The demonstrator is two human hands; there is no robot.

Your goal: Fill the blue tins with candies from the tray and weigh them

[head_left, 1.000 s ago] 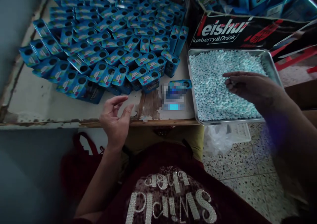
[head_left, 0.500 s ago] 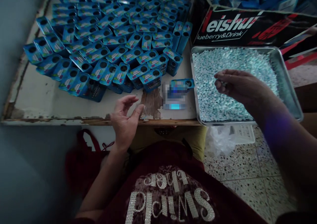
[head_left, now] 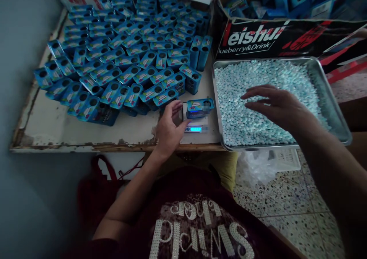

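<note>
A small blue candy tin (head_left: 197, 109) with a round hole in its top sits on a digital scale (head_left: 196, 129) whose display glows blue. My left hand (head_left: 169, 131) is at the tin's left end, thumb and fingers apart. Its thumb tip lies by the scale's front; whether it touches the tin I cannot tell. To the right, my right hand (head_left: 275, 105) hovers above a metal tray (head_left: 338, 114) spread with pale blue-green candies (head_left: 237, 117). Its fingers are parted, and nothing shows between them.
Rows of upright blue tins (head_left: 126, 60) cover the table's left and back. A black printed carton (head_left: 258, 41) holding more blue tins stands behind the tray. The worn table edge (head_left: 86, 148) runs in front of me; below are a red bag (head_left: 94, 190) and a plastic bag (head_left: 255, 167).
My left hand has moved right to the tin on the scale. My right hand's pinched fingers have parted over the tray. The view has shifted slightly.
</note>
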